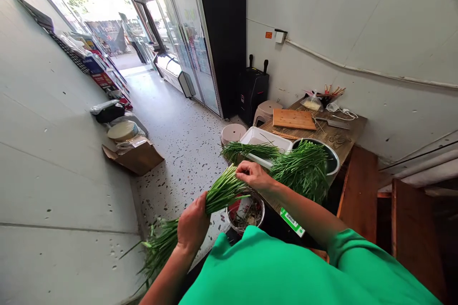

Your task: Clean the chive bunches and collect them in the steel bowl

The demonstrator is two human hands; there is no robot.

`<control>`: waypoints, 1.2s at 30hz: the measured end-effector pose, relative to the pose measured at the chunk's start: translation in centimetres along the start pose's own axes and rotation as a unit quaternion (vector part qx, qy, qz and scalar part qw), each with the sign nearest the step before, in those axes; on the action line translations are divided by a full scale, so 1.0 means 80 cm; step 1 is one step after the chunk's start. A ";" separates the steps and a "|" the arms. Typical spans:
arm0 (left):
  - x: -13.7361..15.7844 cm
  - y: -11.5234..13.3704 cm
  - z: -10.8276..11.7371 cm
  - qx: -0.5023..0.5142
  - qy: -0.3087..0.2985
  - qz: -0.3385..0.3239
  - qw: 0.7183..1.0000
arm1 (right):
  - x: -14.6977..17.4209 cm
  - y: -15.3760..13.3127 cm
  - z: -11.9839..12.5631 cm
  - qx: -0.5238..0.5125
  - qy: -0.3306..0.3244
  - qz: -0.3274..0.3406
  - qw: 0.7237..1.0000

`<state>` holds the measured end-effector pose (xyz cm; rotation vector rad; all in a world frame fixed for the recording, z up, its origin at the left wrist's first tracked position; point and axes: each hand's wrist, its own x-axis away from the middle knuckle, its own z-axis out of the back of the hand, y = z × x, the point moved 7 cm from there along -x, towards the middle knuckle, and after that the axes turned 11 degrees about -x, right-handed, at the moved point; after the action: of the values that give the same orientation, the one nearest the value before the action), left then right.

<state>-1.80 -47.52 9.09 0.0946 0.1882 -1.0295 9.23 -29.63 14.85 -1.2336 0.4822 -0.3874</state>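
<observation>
Left hand [193, 224] is wrapped firmly round the bunch [223, 193] of greens, mid-length, pale stem ends jutting forward and right of the fist, leaves trailing behind, down to the left! Right hand [255, 175] is right at those pale tips, fingers drawn together; whether they pinch a stem, I can't tell. Just below the stems, the bin [264, 215].

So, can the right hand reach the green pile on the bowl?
Probably yes: the right hand is close by, and nothing seems to stand between it and the pile. It would only have to leave the bunch.
</observation>
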 end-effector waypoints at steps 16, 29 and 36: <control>-0.015 -0.011 0.008 0.083 0.132 0.003 0.988 | 0.022 -0.008 0.016 -0.092 -0.036 -0.087 0.991; -0.002 0.043 -0.038 0.647 -0.401 0.008 0.648 | 0.020 -0.040 0.026 0.008 0.027 0.074 0.997; 0.010 0.055 -0.039 0.683 -0.430 -0.005 0.591 | 0.017 -0.033 0.031 -0.013 0.011 -0.001 1.000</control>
<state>2.04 -45.44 5.81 0.9739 -1.5706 -0.9016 11.62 -29.14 17.85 -1.2555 0.5065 -0.3987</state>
